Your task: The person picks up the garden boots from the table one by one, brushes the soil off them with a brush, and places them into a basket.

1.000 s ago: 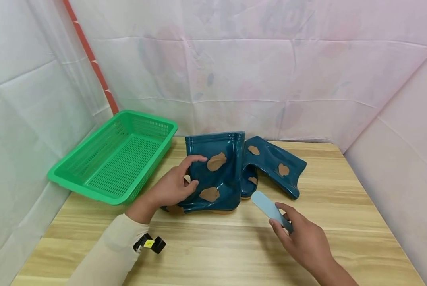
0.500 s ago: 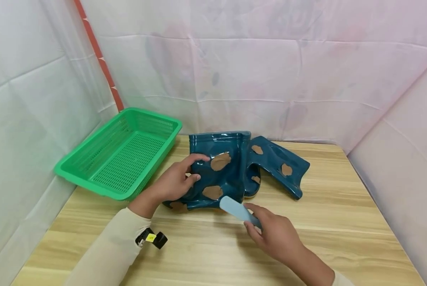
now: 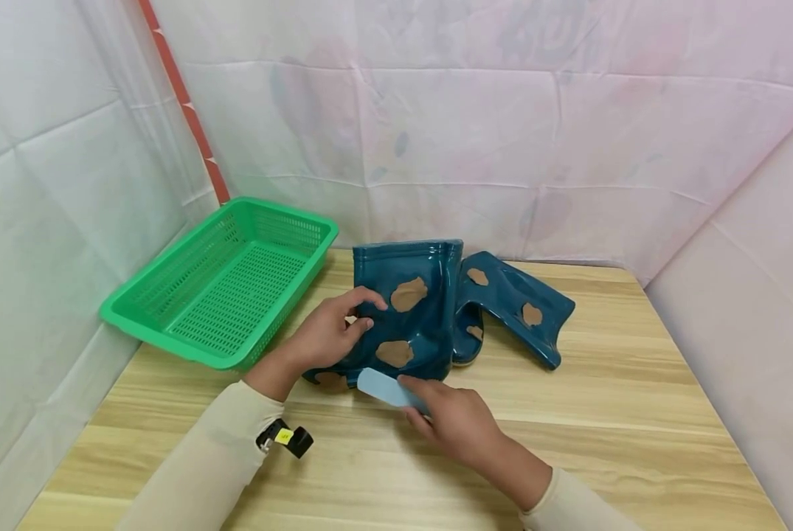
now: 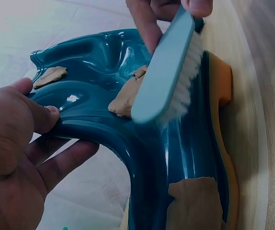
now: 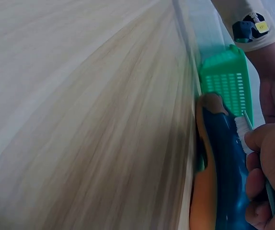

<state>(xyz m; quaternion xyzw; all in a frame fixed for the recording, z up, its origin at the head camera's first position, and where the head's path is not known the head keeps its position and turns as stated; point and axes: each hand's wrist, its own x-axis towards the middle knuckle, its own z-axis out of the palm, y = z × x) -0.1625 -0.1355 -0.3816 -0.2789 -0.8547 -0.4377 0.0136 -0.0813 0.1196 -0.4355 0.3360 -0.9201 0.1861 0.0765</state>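
A dark teal rain boot [image 3: 403, 259] with an orange sole lies on its side, brown mud-like patches [image 3: 409, 295] stuck on its shaft and toe. My left hand [image 3: 323, 335] grips the shaft's edge, thumb and fingers on opposite sides of the rubber. In my right hand [image 3: 462, 428] is a light blue scrub brush [image 3: 386, 387], held by its handle end. The left wrist view shows its white bristles [image 4: 188, 79] turned to the boot's foot, between a shaft patch [image 4: 128, 98] and the toe patch [image 4: 195, 203]. Right-hand fingers cover the brush handle.
A second teal boot [image 3: 509, 291] with similar brown patches lies against the first on its right. The green plastic basket [image 3: 164, 344] stands at the left behind my left forearm. White sheeting [image 3: 449, 133] hangs around the wooden table [image 3: 569, 450] at back and sides.
My right hand has carried the brush leftward, from the right of the boot to over the boot's near side. My left hand stays at the shaft. The view has shifted slightly.
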